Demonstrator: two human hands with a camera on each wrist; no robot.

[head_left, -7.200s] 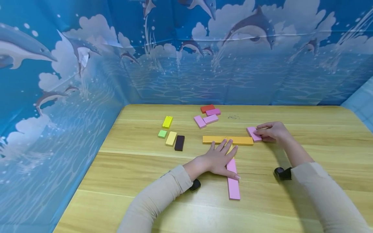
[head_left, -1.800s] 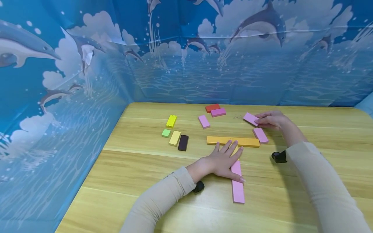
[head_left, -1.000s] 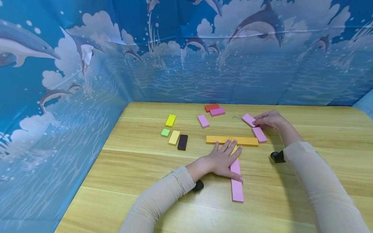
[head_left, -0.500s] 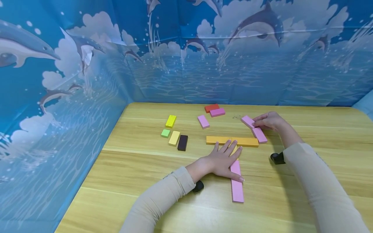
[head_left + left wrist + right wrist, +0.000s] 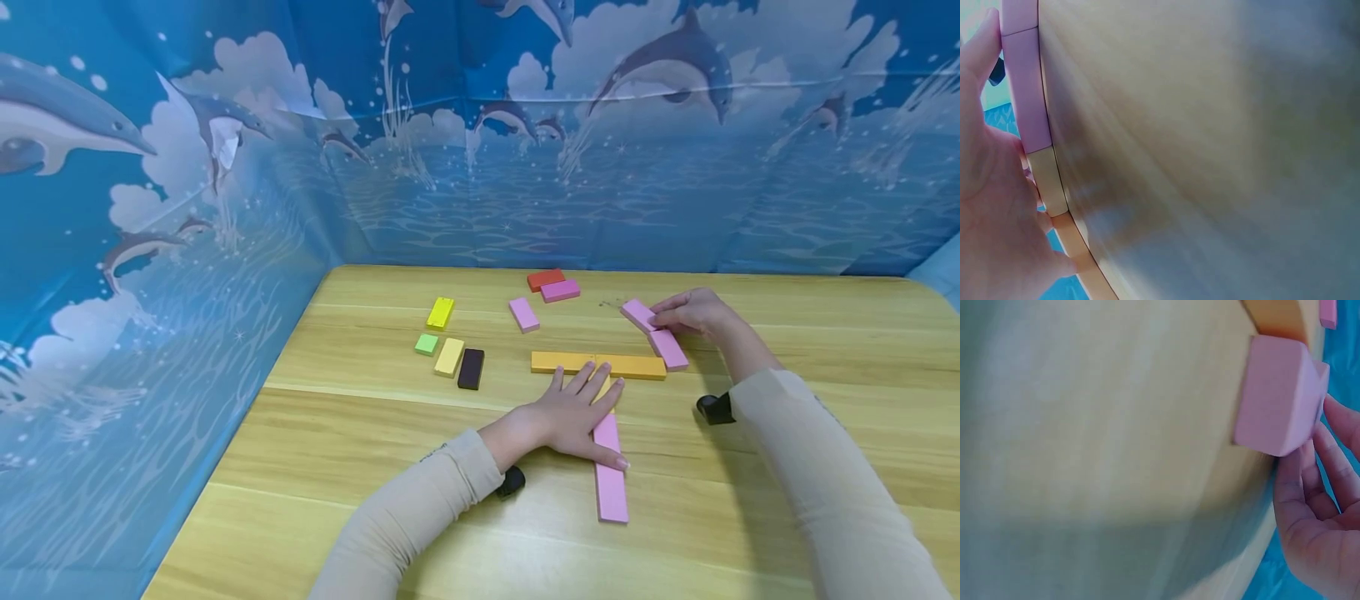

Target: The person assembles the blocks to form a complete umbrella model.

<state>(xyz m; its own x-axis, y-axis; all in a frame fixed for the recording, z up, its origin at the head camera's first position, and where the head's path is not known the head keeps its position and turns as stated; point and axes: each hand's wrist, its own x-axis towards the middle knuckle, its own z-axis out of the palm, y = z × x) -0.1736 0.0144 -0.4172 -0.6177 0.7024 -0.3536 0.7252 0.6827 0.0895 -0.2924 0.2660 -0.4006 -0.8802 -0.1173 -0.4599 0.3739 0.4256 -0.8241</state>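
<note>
My left hand (image 5: 562, 417) lies with spread fingers over a stem of blocks, its fingertips at a row of two orange blocks (image 5: 637, 367). From under it runs a line of pink blocks (image 5: 612, 496); the left wrist view shows a pale yellow block (image 5: 1049, 178) between pink and orange. At the row's right end sits a slanted pink block (image 5: 668, 350). My right hand (image 5: 699, 313) pinches another pink block (image 5: 637, 313) by its right side, its near end meeting the slanted one's far end. In the right wrist view the slanted block (image 5: 1269, 394) partly hides the pinched one.
Behind the row lie a light pink block (image 5: 524, 314), a darker pink block (image 5: 560, 291) and a red block (image 5: 545, 280). Left are yellow (image 5: 440, 313), green (image 5: 426, 344), cream (image 5: 449, 357) and black (image 5: 471, 369) blocks. A dolphin-print cloth (image 5: 480, 208) borders the wooden table (image 5: 337, 467).
My right hand left the slanted pink block, took a second pink block from the back group and brought it down and nearer, against the slanted one's end. My left hand stayed in place.
</note>
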